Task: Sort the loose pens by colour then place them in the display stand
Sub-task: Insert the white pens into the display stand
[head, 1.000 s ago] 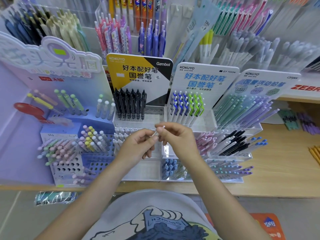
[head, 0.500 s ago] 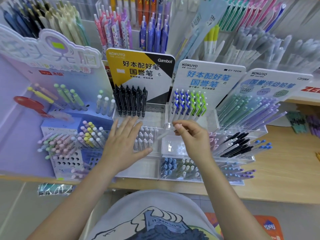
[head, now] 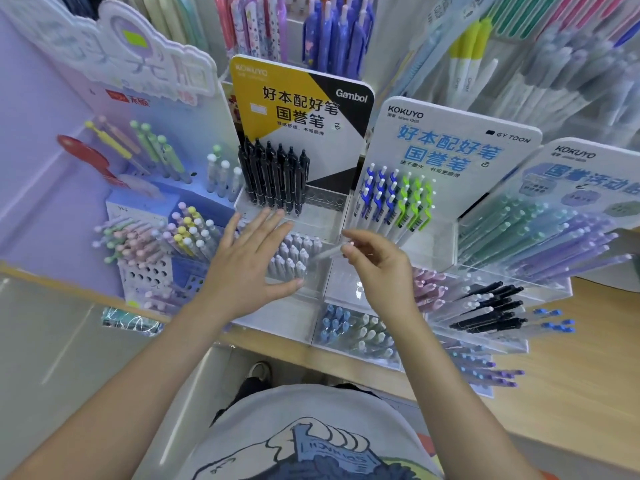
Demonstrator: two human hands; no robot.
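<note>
Still pinched: grey pen (head: 327, 252) (barely moved)

Wooden counter (head: 588, 393), shoe (head: 260, 370) below

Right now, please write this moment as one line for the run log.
step: placing pen | right hand: pinches pale pen above white pens in clear stand | left hand: open, fingers spread, over the stand
</note>
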